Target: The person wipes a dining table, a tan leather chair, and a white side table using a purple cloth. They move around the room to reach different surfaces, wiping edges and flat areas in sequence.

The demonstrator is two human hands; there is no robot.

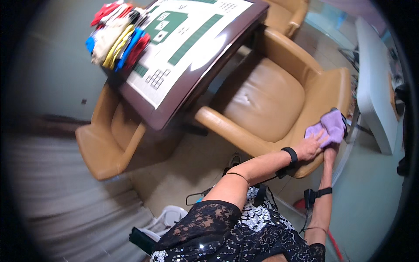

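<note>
A purple cloth [333,126] with a dark edge lies bunched at the top of a tan leather armchair's backrest [330,90]. The fingers of my left hand [309,149] are spread over the cloth's near left part, by the chair back. My right hand [331,151] reaches to the cloth's lower edge beside it; the cloth covers its fingers, and it appears to hold the cloth. The chair's round seat [262,98] and its near armrest [229,127] lie to the left of both hands.
A mahjong table [167,114] with a dark red rim stands beyond the chair, with a stack of folded cloths in several colours [114,39] on its corner. Another tan chair [98,150] is at the left. A white panel [371,88] stands at the right, and a white plastic object [172,214] is below.
</note>
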